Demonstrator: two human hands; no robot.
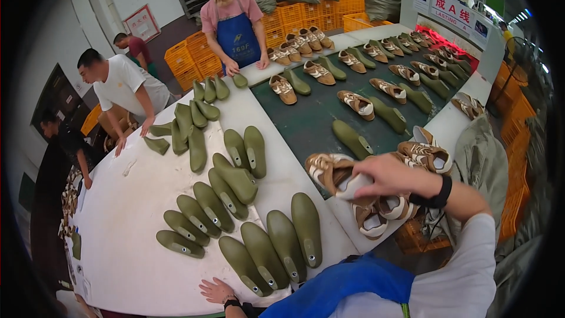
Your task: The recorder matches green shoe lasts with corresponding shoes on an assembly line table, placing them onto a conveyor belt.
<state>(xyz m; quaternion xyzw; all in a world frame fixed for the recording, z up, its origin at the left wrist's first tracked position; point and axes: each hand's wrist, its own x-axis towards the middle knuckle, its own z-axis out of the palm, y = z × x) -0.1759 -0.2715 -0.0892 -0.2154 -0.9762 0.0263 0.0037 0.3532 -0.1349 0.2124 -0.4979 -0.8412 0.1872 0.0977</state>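
My right hand (pixel 385 175) grips the heel end of a brown and white sneaker (pixel 325 166), held at the near end of the dark green conveyor belt (pixel 288 121). Several similar sneakers (pixel 424 156) are heaped under and beside that wrist. My left hand (pixel 216 290) rests on the white table (pixel 141 271) with its fingers spread, holding nothing. Just right of it stand green shoe lasts (pixel 244 265) in a slanting row, with more lasts (pixel 203 213) behind. On the belt, one green last (pixel 351 139) lies just beyond the held sneaker.
Sneakers and lasts lie in rows along the belt. Across the table, a person in a blue apron (pixel 238 41) touches a small last (pixel 239 80); another in a white shirt (pixel 125 85) leans on the table. Grey sacks (pixel 478 165) and orange crates (pixel 512 147) stand at right.
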